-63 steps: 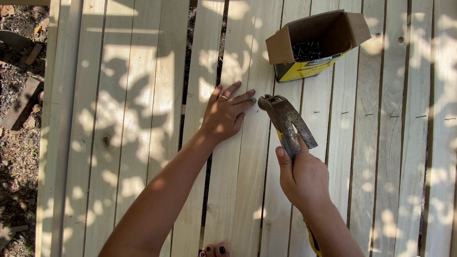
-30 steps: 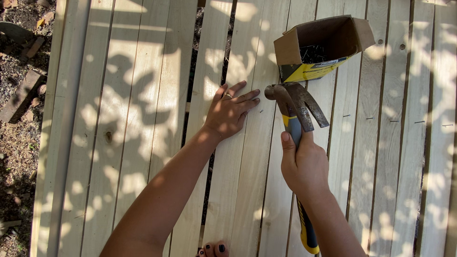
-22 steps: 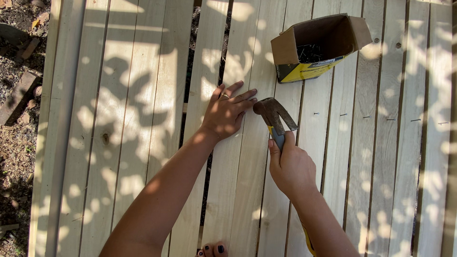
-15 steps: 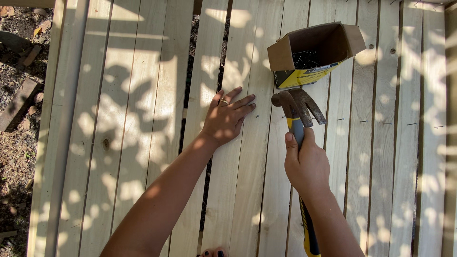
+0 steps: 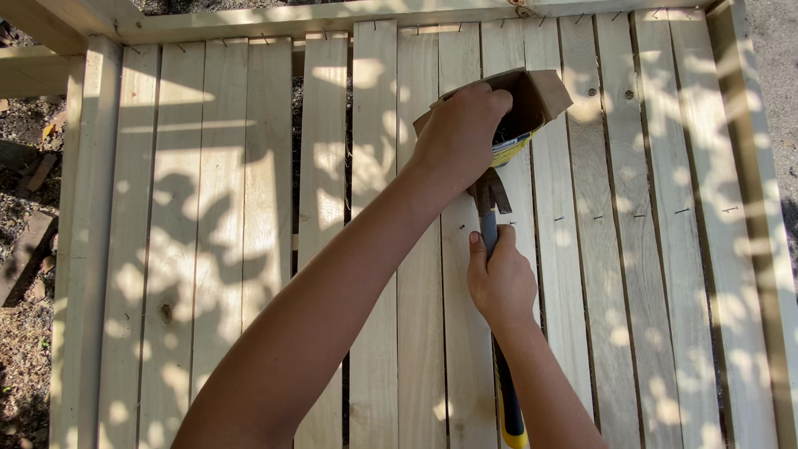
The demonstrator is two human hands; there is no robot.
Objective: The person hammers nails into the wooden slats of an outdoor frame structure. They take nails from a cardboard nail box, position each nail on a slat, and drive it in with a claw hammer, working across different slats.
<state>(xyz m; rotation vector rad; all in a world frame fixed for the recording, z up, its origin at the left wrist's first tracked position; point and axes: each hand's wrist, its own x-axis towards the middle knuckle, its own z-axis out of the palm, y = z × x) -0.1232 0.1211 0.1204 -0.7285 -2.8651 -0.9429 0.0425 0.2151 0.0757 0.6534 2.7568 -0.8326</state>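
Many pale wooden slats (image 5: 249,249) run side by side, nailed to a top rail (image 5: 332,17) and dappled with leaf shadow; bare dirt (image 5: 25,249) shows at the left edge. The left hand (image 5: 461,133) reaches forward from a long outstretched arm, fingers dipped into an open cardboard box (image 5: 544,91) lying on the slats, though what they hold is hidden. The right hand (image 5: 501,283) is wrapped tight round the shaft of a claw hammer (image 5: 490,199), head just below the box.
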